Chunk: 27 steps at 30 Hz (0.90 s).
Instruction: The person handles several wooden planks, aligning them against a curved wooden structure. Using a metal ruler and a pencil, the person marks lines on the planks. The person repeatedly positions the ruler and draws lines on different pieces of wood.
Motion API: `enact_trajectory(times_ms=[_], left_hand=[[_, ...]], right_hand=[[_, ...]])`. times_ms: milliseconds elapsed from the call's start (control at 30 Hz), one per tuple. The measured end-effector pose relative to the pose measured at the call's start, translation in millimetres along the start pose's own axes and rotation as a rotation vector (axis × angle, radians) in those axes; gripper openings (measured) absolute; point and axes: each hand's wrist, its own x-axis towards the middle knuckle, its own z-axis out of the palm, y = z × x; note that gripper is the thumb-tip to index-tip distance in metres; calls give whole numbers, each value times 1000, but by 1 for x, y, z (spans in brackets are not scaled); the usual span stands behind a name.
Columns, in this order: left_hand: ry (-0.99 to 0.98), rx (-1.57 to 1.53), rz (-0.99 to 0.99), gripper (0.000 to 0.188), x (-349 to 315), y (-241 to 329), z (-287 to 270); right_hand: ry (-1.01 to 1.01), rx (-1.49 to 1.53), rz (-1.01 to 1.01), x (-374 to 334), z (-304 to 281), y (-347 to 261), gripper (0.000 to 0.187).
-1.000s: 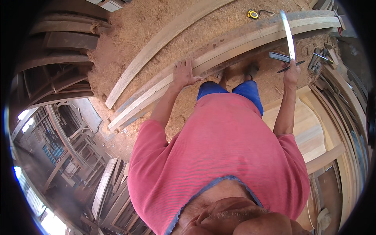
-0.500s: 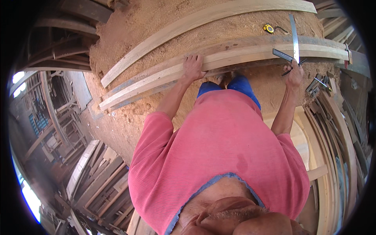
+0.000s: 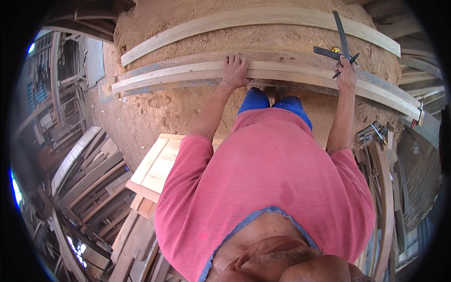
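A long pale wooden strip (image 3: 293, 74) lies across in front of me on a weathered beam (image 3: 185, 60). My left hand (image 3: 236, 70) is closed over it left of centre, fingers bent over the far side. Farther right, my right hand (image 3: 346, 74) grips a try square with a dark stock (image 3: 326, 52) and a long blade (image 3: 340, 32) pointing away from me. A slim dark pencil-like stick (image 3: 354, 58) also sticks out from between those fingers. Whether the square touches the strip is hard to tell. Just behind the square shows part of a yellow tape measure (image 3: 335, 49).
Beyond the beam, a second long plank (image 3: 263, 16) rests on sawdust-covered ground. A small clamp-like piece (image 3: 417, 117) sits at the strip's right end. Hand tools (image 3: 377, 133) lie near my right. Stacked timber (image 3: 105, 164) and a pale wooden panel (image 3: 159, 162) are at the left.
My right hand has moved left along the strip with the square, whose blade now partly covers the tape measure. The left hand stays on the strip. The whole view has turned.
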Motion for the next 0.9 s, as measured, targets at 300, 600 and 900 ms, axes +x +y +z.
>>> enact_trajectory(times_ms=[300, 600, 900], left_hand=[[150, -181, -298, 115, -49, 24, 15], [85, -361, 3, 98, -89, -24, 13], [107, -251, -227, 95, -143, -167, -18]], right_hand=[[-253, -118, 76, 22, 141, -1, 17], [-396, -307, 124, -13, 278, 32, 26], [-449, -346, 125, -92, 406, 112, 26]])
